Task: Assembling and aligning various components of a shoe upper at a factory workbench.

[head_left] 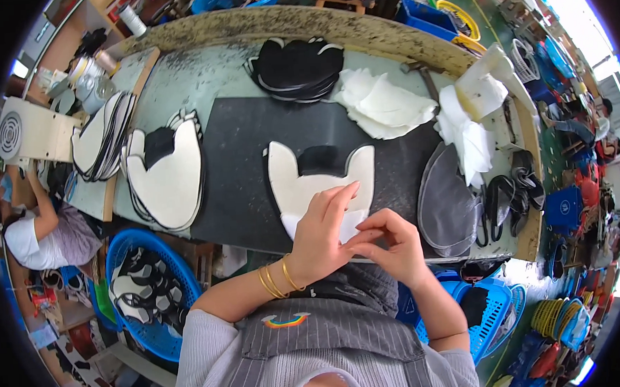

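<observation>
A cream, U-shaped shoe upper piece (296,184) lies flat on the black mat (245,137), its black lining showing in the notch. My left hand (322,231) presses flat on the piece's near end, fingers extended over a thin white sheet (353,223). My right hand (388,242) sits just right of it, fingertips pinching that white sheet's edge at the piece's lower right corner. Gold bangles ring my left wrist.
A stack of cream and black uppers (167,172) lies left of the mat, black pieces (297,66) at the back, white sheets (386,104) and grey ovals (445,201) to the right. Blue baskets (148,283) stand below the bench edge. Another person (38,236) sits far left.
</observation>
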A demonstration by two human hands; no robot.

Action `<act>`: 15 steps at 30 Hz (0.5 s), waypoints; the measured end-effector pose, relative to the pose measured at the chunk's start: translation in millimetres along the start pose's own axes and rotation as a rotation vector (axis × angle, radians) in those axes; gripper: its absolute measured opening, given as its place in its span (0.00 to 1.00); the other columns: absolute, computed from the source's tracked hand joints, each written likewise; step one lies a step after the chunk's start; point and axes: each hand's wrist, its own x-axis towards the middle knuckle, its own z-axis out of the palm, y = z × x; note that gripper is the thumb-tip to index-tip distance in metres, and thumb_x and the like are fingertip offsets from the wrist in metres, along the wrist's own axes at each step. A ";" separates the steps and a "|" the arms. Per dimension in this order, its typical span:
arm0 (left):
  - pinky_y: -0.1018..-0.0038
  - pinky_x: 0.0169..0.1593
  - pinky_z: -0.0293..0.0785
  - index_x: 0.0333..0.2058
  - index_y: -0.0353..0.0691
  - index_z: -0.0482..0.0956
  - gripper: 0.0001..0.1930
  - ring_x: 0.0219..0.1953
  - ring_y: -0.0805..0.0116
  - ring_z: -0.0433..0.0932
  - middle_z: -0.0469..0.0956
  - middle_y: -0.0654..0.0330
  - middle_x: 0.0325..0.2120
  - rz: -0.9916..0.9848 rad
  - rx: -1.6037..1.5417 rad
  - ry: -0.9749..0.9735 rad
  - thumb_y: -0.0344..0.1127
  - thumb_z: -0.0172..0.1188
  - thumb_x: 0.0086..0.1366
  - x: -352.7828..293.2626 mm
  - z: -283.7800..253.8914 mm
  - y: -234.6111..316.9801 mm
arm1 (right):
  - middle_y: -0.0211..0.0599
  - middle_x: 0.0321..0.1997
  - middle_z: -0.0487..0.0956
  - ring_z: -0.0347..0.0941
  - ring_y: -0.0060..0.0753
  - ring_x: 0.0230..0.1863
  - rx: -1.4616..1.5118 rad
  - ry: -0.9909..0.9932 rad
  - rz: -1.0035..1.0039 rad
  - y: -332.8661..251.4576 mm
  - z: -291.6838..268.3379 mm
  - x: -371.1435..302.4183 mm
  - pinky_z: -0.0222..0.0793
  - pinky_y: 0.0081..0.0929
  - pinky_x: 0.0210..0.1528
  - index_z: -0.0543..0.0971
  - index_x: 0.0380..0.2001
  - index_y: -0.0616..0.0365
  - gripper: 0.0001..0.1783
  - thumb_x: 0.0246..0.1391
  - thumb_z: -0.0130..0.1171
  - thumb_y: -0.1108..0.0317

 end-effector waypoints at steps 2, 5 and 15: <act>0.68 0.43 0.73 0.51 0.34 0.69 0.34 0.40 0.56 0.73 0.72 0.52 0.43 0.070 0.022 0.019 0.39 0.70 0.46 6.5 7.6 2.2 | 0.35 0.37 0.77 0.77 0.24 0.36 0.293 0.077 0.080 0.2 -0.1 -7.2 0.73 0.19 0.41 0.74 0.37 0.65 0.12 0.48 0.64 0.78; 0.70 0.40 0.73 0.52 0.33 0.69 0.36 0.39 0.59 0.73 0.71 0.55 0.43 0.379 0.275 0.153 0.40 0.71 0.44 8.5 12.3 3.9 | 0.36 0.36 0.78 0.77 0.24 0.35 0.380 0.188 0.143 -8.2 -2.2 -17.0 0.74 0.19 0.40 0.75 0.33 0.65 0.05 0.52 0.60 0.79; 0.69 0.41 0.72 0.46 0.35 0.73 0.29 0.41 0.57 0.74 0.73 0.54 0.43 0.467 0.181 -0.099 0.35 0.72 0.44 -8.8 36.8 27.0 | 0.41 0.20 0.75 0.74 0.32 0.22 -0.306 0.581 0.202 10.5 -25.0 -45.1 0.67 0.26 0.25 0.76 0.24 0.63 0.07 0.53 0.58 0.73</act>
